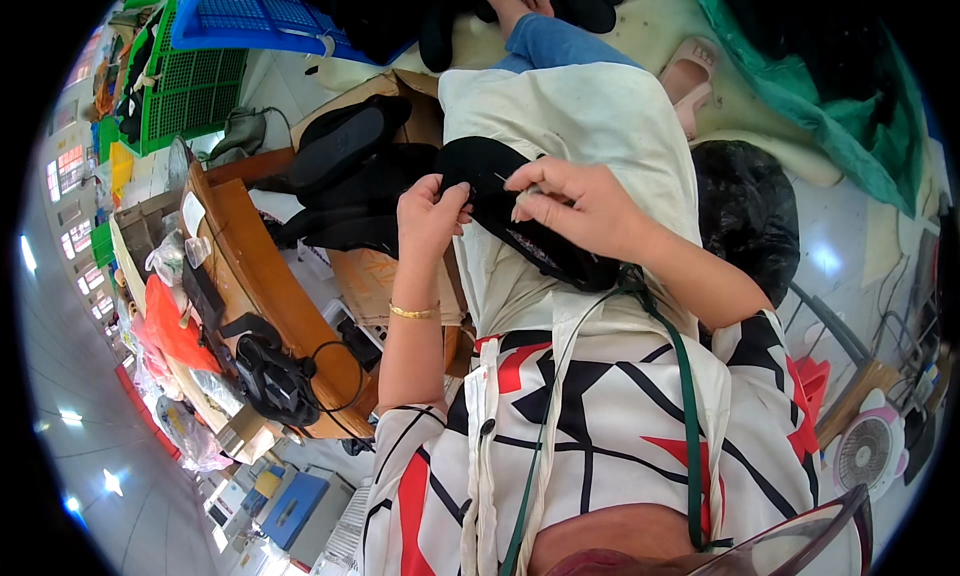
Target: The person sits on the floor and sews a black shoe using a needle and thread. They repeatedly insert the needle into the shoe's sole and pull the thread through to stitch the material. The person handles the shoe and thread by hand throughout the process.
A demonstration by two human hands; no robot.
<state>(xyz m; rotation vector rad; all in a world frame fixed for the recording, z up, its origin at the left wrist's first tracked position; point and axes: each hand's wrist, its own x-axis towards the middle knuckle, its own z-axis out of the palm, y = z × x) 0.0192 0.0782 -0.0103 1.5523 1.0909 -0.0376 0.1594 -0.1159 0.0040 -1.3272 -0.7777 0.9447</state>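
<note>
Across my lap, on a cream apron (567, 106), lies a black cloth shoe (530, 234). Part of a patterned inside shows along its edge. My left hand (430, 216) is closed on the shoe's left edge, thumb on top. Just above the shoe, my right hand (582, 204) pinches a thin needle (501, 177) between thumb and fingers. A small metallic spot, perhaps a thimble, shows at its fingers. Whether thread runs from the needle is too fine to see.
Several black shoes (345, 146) are heaped at my left by cardboard (370, 281). Further left is a wooden table (255, 296) with a black device (272, 376). A black plastic bag (745, 206) and a small fan (868, 450) stand right; a pink sandal (690, 76) lies ahead.
</note>
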